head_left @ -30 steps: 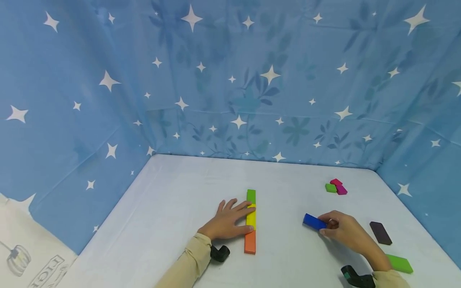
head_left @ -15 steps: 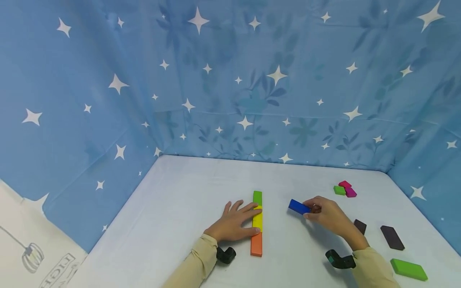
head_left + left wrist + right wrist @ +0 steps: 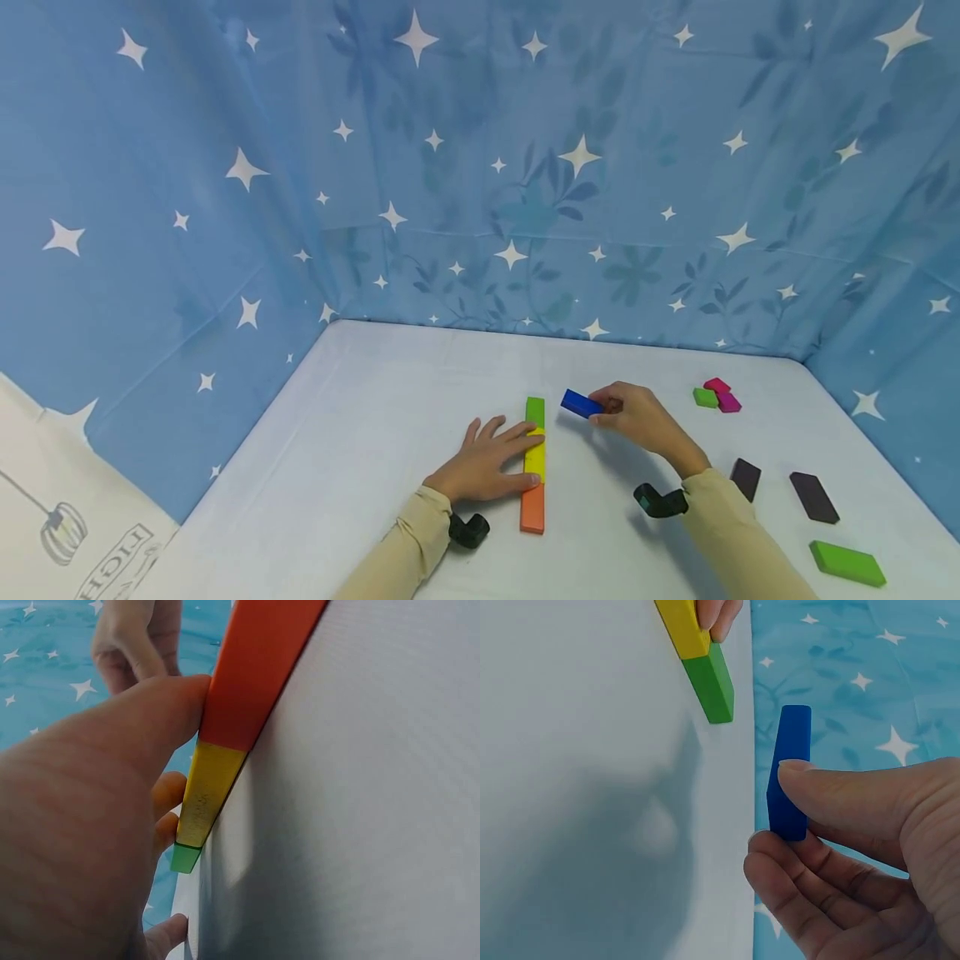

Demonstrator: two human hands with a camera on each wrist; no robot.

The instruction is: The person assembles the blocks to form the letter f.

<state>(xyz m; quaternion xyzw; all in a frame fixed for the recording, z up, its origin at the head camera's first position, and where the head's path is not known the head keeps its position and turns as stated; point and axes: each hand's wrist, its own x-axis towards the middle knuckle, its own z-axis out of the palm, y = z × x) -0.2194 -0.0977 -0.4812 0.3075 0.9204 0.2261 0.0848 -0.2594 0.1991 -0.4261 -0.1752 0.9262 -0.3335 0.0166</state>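
A green block [image 3: 535, 410], a yellow block [image 3: 536, 460] and an orange block [image 3: 532, 510] lie end to end in one straight row on the white table. My left hand [image 3: 480, 471] rests across this row from the left, fingers spread. Its fingertips touch the yellow block's top, and the thumb tip sits where yellow meets orange. To the right of the row's far end, my right hand [image 3: 637, 417] pinches a blue block [image 3: 795, 735] between thumb and fingers. That block is held above the tabletop, tilted, its free end pointing toward the green block.
Two dark blocks [image 3: 814, 497] and a long green block [image 3: 847, 563] lie at the right. Farther back sit a small green piece [image 3: 705, 397], a red one [image 3: 717, 385] and a magenta one [image 3: 728, 402]. A blue star-patterned curtain [image 3: 450, 208] borders the table [image 3: 375, 400].
My right hand has carried the blue block leftward and away from me, closer to the row's green end. The left hand stays on the row. The head view has shifted slightly.
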